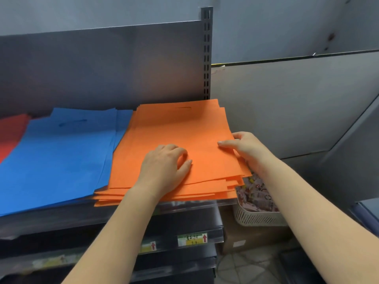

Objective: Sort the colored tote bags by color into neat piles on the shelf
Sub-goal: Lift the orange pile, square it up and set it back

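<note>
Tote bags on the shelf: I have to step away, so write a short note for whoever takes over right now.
Left hand: rests on top of the orange pile, fingers loosely bent, gripping nothing.
Right hand: grips the orange pile's right edge, thumb on top.
Piles on the shelf: red pile far left, blue pile in the middle, orange at the right end.
Done: three colors separated.
Left: orange edges are staggered at the front and overlap the blue pile's edge; square them up. Blue is fanned too.

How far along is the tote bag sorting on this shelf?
Mostly done: red pile, blue pile and orange pile lie side by side. In hand: left hand presses the orange pile, right hand holds its right edge. Left: squaring its uneven front edges.
</note>
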Motion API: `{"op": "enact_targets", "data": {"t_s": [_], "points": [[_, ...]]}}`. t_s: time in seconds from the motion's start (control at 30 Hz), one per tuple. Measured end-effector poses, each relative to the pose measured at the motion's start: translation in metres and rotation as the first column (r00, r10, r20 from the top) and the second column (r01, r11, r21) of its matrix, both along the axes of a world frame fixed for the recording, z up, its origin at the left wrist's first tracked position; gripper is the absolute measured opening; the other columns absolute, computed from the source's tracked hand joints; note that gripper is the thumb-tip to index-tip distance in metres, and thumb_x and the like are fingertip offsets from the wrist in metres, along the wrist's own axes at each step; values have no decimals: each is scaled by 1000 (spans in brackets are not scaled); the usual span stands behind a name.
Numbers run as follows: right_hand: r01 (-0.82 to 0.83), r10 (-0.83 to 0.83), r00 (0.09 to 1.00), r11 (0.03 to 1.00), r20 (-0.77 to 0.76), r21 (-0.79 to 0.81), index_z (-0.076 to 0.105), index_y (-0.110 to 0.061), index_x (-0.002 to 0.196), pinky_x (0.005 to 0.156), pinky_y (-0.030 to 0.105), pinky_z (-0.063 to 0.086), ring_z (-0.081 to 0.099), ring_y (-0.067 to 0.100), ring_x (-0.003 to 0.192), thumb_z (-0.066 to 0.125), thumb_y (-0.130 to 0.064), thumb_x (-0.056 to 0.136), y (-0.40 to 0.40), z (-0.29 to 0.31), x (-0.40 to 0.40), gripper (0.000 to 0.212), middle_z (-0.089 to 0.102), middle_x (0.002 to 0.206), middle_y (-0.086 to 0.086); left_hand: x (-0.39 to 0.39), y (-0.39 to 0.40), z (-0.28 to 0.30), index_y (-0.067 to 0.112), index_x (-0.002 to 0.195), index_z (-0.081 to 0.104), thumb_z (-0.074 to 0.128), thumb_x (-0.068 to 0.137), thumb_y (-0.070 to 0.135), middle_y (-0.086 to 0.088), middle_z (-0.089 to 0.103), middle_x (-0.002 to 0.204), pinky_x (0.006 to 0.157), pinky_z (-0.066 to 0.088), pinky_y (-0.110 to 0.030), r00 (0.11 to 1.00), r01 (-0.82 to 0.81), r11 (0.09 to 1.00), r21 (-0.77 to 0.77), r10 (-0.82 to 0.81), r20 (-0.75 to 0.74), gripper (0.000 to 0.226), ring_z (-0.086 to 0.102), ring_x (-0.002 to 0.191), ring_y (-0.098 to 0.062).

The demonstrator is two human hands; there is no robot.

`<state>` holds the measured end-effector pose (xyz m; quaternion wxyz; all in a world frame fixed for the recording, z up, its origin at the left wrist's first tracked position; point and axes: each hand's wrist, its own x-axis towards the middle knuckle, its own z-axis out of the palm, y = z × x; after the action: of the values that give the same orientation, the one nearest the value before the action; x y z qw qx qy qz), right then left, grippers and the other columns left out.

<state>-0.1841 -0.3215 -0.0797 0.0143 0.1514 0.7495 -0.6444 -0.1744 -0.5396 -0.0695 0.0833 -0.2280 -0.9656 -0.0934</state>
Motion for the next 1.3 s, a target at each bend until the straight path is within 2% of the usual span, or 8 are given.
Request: {"op": "enact_targets", "data": {"t_s": [0.2,0.37,0.6,0.8,0.93,1.13,1.23,1.3], "points": [[-40,40,999,998,7,54,50,-9,124,80,41,55,65,29,95,80,-20,74,-5,2,-4,59,64,111,10,0,-1,0,26,128,53,40,96,46,6,53,131,95,36,-31,1000,8,1000,18,-8,-13,40,45,120,-17],[6,71,964,957,-254,291,44,-23,116,76,26,43,56,12,94,78,-10,75,-9,11,1,55,56,105,-8,-2,-7,4,26,132,51,44,95,43,6,53,132,94,38,-32,1000,15,996,85,-13,-25,41,47,120,-18],[30,40,915,986,-401,167,49,-41,107,67,16,48,65,4,84,73,0,79,41,18,23,55,63,101,-5,-30,-20,7,23,133,50,56,91,37,0,52,134,97,39,-36,991,-131,965,227,124,47,45,46,123,-23],[43,-32,953,999,-301,30,48,-33,116,72,32,49,63,17,93,69,2,80,69,-3,24,54,61,112,-2,-61,-26,5,13,138,39,54,90,39,-10,47,137,93,38,-35,877,-383,895,228,275,394,57,43,126,-30],[59,-63,984,998,-169,-27,44,-24,126,66,30,50,64,15,89,70,-6,81,70,-11,22,55,61,114,3,-62,-28,4,13,142,35,57,90,35,-9,44,142,92,36,-32,863,-404,838,366,216,457,61,43,128,-27],[-125,126,992,992,-25,22,37,-33,132,66,30,54,68,17,94,77,-33,68,56,-8,19,76,62,116,-3,-53,-22,6,14,140,39,63,88,35,-5,50,137,86,33,-26,852,-350,827,439,87,516,61,49,116,-21],[-170,169,983,985,69,7,38,-29,136,65,34,58,70,18,94,76,-43,63,58,-1,16,83,60,125,-2,-58,-33,13,10,142,40,60,91,33,-9,45,143,100,34,-31,831,-421,747,514,91,548,58,44,128,-25],[-17,18,993,1000,116,-9,25,-18,149,79,43,55,60,26,112,72,-41,77,60,-3,11,89,43,144,1,-62,-38,14,9,141,42,57,93,31,-12,44,144,109,35,-40,810,-471,675,569,75,582,55,43,130,-27]]}}
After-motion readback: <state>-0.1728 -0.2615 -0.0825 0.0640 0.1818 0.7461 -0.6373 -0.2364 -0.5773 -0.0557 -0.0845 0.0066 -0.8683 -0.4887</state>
